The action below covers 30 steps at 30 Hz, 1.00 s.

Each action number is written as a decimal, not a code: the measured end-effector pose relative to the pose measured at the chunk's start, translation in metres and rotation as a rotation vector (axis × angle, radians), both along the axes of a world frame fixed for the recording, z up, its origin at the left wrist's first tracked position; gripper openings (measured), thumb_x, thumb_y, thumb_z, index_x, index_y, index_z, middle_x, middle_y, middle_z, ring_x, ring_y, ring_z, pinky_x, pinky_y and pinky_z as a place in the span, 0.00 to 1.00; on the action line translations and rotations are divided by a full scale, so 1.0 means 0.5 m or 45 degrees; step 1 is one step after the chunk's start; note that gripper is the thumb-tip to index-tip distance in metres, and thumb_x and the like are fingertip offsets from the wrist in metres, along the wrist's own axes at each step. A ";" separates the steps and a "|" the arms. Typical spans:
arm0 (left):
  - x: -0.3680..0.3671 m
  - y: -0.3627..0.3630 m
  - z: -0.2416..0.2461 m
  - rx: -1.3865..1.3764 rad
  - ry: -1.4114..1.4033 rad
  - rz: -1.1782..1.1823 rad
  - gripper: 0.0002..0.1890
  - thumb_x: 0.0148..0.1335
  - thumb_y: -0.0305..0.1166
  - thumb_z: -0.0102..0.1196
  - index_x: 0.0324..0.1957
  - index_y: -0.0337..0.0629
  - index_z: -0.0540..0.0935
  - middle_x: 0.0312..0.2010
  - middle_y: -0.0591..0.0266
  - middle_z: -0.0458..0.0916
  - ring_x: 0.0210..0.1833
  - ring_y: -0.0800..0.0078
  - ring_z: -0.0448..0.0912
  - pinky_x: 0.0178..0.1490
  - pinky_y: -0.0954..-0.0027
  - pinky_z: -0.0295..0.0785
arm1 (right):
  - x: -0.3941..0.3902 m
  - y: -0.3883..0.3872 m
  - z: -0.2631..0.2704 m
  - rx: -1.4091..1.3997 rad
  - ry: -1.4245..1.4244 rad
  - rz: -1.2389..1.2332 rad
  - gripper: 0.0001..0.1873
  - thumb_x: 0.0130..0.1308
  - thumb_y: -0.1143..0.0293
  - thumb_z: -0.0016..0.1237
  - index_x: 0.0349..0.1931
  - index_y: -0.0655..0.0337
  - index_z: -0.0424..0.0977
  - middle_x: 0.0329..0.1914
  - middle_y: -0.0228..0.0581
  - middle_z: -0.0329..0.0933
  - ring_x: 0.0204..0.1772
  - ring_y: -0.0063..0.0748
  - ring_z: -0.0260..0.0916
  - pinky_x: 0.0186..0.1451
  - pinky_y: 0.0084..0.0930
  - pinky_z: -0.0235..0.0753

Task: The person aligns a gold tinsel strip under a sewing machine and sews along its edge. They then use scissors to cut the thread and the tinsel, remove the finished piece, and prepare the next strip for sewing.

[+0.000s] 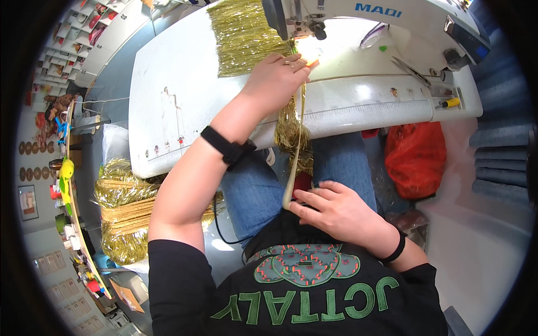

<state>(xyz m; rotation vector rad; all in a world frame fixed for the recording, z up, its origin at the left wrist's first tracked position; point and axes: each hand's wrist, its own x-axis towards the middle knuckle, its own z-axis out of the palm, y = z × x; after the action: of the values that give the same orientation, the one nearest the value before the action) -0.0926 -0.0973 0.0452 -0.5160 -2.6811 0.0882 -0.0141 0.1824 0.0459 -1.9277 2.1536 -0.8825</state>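
My left hand (280,80) lies over the edge of a gold tinsel fringe (248,40), its fingertips close to the needle area of the sewing machine (300,19). The fingers cover part of the fringe there. A narrower bunch of gold tinsel (291,126) hangs from beneath this hand over the table's front edge to my lap. A long pale strip (295,168) runs straight down from the left hand to my right hand (332,210), where it bends at the fingertips. Beside those fingers is a dark red piece (302,183), partly hidden.
Scissors (411,70), eyeglasses (374,34) and a yellow-handled tool (449,103) lie on the white sewing table (357,90). Bundles of gold tinsel (124,216) are at the left. A red bag (415,159) stands at the right below the table.
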 end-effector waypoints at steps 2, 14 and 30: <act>0.028 0.004 0.003 0.242 0.074 -0.052 0.13 0.62 0.25 0.58 0.49 0.44 0.85 0.53 0.60 0.87 0.60 0.62 0.83 0.61 0.61 0.76 | -0.009 0.015 -0.009 0.147 0.003 -0.050 0.16 0.62 0.60 0.62 0.46 0.57 0.81 0.49 0.38 0.83 0.43 0.40 0.84 0.49 0.36 0.81; 0.240 0.045 0.025 0.398 0.031 -0.275 0.19 0.66 0.41 0.61 0.54 0.44 0.84 0.56 0.61 0.86 0.60 0.66 0.84 0.63 0.65 0.73 | -0.147 -0.117 -0.336 -0.356 -1.336 -0.545 0.14 0.78 0.70 0.45 0.55 0.69 0.78 0.49 0.42 0.84 0.54 0.39 0.79 0.59 0.34 0.75; 0.306 0.082 0.036 0.208 0.116 -0.177 0.21 0.74 0.47 0.49 0.58 0.47 0.82 0.60 0.65 0.84 0.61 0.71 0.81 0.62 0.66 0.66 | -0.093 -0.118 -0.328 -0.470 -1.650 -0.361 0.14 0.79 0.68 0.47 0.54 0.69 0.79 0.51 0.35 0.82 0.52 0.22 0.75 0.55 0.25 0.75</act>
<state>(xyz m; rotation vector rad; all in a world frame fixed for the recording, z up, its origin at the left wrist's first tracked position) 0.0603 -0.0564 0.0635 -0.6279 -2.5286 -0.1422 -0.0604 0.1233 -0.1180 -0.6148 1.4347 -1.9266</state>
